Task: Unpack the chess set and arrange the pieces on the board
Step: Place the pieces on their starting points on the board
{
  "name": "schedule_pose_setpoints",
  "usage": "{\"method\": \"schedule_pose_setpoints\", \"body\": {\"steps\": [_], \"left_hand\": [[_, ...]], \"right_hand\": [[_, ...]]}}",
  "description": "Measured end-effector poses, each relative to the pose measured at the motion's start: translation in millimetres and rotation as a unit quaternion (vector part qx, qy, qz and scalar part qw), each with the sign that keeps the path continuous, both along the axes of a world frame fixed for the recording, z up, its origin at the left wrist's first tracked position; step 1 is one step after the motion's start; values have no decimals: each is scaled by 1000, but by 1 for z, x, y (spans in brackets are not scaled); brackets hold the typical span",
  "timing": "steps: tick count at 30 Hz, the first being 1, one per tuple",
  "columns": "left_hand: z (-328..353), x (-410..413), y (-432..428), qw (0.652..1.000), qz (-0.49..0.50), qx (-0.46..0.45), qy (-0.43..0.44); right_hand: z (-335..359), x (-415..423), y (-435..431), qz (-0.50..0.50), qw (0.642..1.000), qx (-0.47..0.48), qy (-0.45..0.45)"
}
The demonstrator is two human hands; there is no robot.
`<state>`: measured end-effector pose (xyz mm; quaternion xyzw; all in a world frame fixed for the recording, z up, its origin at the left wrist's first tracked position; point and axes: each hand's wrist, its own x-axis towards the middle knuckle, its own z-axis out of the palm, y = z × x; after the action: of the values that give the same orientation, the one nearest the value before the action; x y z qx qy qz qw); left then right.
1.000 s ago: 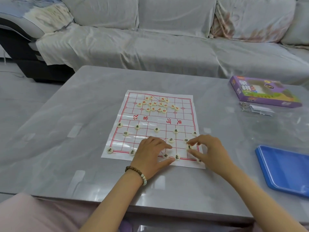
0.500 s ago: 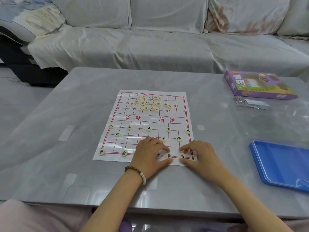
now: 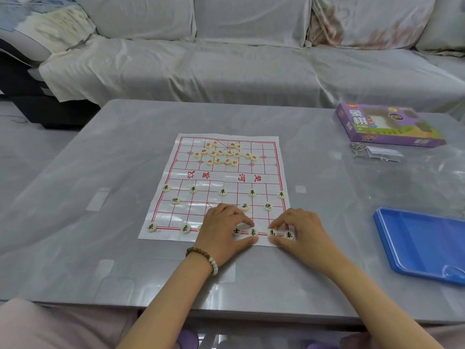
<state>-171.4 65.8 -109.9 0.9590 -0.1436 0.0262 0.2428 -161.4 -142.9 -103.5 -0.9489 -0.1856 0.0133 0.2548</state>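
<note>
Pinching near-row discs (side by side): left hand (image 3: 221,230) elephant disc (image 3: 253,232), right hand (image 3: 302,230) horse disc (image 3: 272,233).

A glossy, creased sheet is seen as the board (image 3: 224,183). The table (image 3: 125,152) is polished; the tray (image 3: 422,243) looks like smooth plastic.

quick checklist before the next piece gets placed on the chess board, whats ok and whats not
1. Left hand pinches the elephant piece on the near row: ok.
2. Right hand pinches the horse piece beside the corner chariot: ok.
3. Five black soldiers spaced along their row: ok.
4. Lone black piece sits turned, off the near row: not ok.
5. Red pieces lie heaped on the far half: not ok.
6. Near-row spots under the left hand: cannot tell.
</note>
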Motion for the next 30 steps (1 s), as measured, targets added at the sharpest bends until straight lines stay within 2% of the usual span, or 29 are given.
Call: {"method": "schedule_pose_setpoints", "body": {"steps": [7, 13, 21, 23, 25, 27, 30], "left_hand": [[3, -1, 18, 999, 32, -16, -29], [10, -7, 60, 997, 70, -15, -36], [3, -23, 136, 991, 127, 7, -46], [-1, -27, 152, 990, 132, 7, -39], [-5, -31, 164, 991, 130, 12, -23], [-9, -35, 172, 992, 127, 7, -10], [-13, -38, 178, 992, 129, 1, -3]], "right_hand": [[12, 14, 25, -21, 998, 21, -48], [20, 41, 60, 33, 993, -105, -35], [25, 49, 77, 42, 982, -181, -28], [27, 45, 87, 30, 987, -156, -28], [30, 37, 104, 23, 996, -85, -20], [29, 27, 126, 48, 999, -19, -18], [25, 17, 161, 94, 995, 16, -21]]}}
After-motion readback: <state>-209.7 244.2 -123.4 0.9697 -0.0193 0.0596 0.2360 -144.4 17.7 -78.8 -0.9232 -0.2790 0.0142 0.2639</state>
